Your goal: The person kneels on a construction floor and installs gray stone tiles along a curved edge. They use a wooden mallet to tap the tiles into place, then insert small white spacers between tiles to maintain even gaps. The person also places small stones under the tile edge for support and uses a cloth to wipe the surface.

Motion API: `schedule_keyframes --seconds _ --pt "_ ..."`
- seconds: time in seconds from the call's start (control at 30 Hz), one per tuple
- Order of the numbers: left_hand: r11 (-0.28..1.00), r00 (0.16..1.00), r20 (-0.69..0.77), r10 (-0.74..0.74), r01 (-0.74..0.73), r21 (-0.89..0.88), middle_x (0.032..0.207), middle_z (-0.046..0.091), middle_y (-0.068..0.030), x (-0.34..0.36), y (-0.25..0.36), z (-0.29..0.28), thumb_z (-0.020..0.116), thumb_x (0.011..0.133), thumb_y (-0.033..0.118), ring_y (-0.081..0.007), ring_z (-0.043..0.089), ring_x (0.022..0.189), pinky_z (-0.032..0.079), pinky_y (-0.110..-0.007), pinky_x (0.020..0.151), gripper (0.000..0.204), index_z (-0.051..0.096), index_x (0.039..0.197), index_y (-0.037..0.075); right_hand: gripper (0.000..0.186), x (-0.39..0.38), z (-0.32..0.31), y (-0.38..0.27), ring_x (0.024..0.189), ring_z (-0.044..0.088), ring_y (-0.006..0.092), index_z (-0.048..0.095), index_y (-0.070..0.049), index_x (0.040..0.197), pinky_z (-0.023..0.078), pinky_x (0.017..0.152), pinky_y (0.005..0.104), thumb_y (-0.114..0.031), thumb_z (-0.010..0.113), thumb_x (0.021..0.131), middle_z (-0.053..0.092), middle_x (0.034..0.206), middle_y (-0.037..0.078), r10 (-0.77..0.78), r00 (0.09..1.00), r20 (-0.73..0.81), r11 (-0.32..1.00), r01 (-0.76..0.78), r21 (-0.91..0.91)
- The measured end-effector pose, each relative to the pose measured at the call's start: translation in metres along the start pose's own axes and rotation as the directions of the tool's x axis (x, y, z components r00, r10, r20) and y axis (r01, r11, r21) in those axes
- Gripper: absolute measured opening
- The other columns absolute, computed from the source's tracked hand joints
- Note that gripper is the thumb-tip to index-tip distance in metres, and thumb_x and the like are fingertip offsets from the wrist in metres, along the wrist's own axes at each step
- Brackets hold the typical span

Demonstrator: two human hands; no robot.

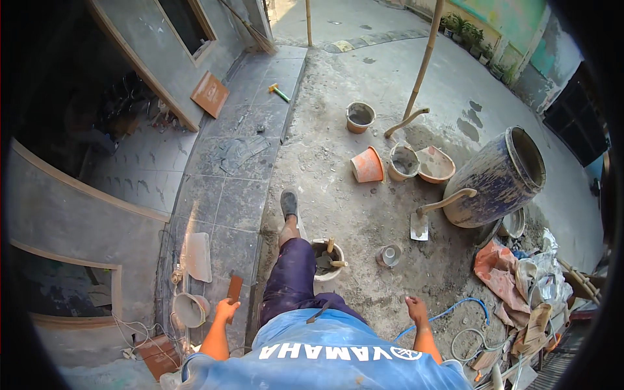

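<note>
My left hand [226, 311] is closed around the lower end of a narrow reddish-brown tile strip [234, 290], which points up and away beside the tiled ledge. My right hand [416, 310] hangs out to the right over the dirt, its fingers loosely bent and nothing visible in them. Just ahead of my legs stands a bucket [318, 275] with wooden-handled tools [338, 263] in it. A small metal can [389, 255] sits on the ground beyond my right hand. Near that hand lies a blue hose [448, 304].
Dark tiles [240, 201] form a raised ledge on the left, with a hammer [279, 93] and a brown tile [210, 95]. A pale bucket [190, 310] stands near my left arm. Ahead are an orange bucket [368, 165], a hoe [419, 225], a large drum [487, 185] and piled sacks [504, 266].
</note>
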State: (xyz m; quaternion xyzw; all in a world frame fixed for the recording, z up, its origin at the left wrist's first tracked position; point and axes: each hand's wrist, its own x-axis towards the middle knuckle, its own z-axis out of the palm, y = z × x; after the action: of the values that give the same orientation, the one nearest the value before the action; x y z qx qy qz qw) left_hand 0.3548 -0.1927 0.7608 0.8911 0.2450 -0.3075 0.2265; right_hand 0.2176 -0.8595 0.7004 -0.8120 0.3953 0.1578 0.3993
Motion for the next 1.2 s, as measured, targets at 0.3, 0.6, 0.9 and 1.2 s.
schedule_keyframes --seconds 0.3,0.6,0.9,1.2 --pt "0.988 0.988 0.153 -0.025 0.001 0.152 0.114 0.058 -0.0223 0.230 0.108 0.016 0.067 0.072 0.047 -0.0323 0.055 0.108 0.043 -0.039 0.091 0.059 0.061 0.113 0.005 0.047 0.233 0.003 -0.401 0.106 0.056 0.0325 0.055 0.003 0.115 0.045 0.088 0.0366 -0.031 0.061 0.084 0.059 0.113 0.022 -0.327 0.942 0.069 0.938 0.333 -0.101" --pt "0.891 0.985 -0.058 0.161 -0.171 -0.422 0.110 0.059 -0.0244 0.503 0.391 -0.089 0.068 0.076 0.033 -0.0336 0.056 0.107 0.045 -0.037 0.088 0.052 0.057 0.114 -0.001 0.031 0.450 0.108 -0.633 0.071 0.064 0.0168 0.065 0.003 0.087 0.049 0.066 0.0299 -0.027 0.065 0.083 0.064 0.071 0.014 -0.255 0.868 0.426 0.710 0.467 -0.527" --pt "0.666 0.988 0.118 -0.096 0.152 -0.731 0.112 0.059 -0.0215 0.544 0.426 -0.049 0.068 0.077 0.032 -0.0347 0.058 0.102 0.046 -0.037 0.086 0.052 0.056 0.116 0.001 0.050 0.625 0.284 -0.773 0.095 0.061 0.0352 0.053 -0.006 0.122 0.047 0.085 0.0353 -0.029 0.064 0.080 0.059 0.110 0.024 -0.209 0.756 0.621 0.678 0.569 -0.465" --pt "0.181 0.624 0.414 -0.662 0.669 -0.721 0.115 0.056 -0.0193 0.457 0.314 0.115 0.065 0.081 0.017 -0.0249 0.058 0.099 0.045 -0.034 0.085 0.043 0.053 0.117 -0.003 0.045 0.879 0.611 -0.809 0.098 0.059 0.0350 0.058 -0.003 0.113 0.046 0.085 0.0395 -0.029 0.065 0.078 0.061 0.104 0.022 -0.373 0.663 0.649 0.424 0.744 -0.517"
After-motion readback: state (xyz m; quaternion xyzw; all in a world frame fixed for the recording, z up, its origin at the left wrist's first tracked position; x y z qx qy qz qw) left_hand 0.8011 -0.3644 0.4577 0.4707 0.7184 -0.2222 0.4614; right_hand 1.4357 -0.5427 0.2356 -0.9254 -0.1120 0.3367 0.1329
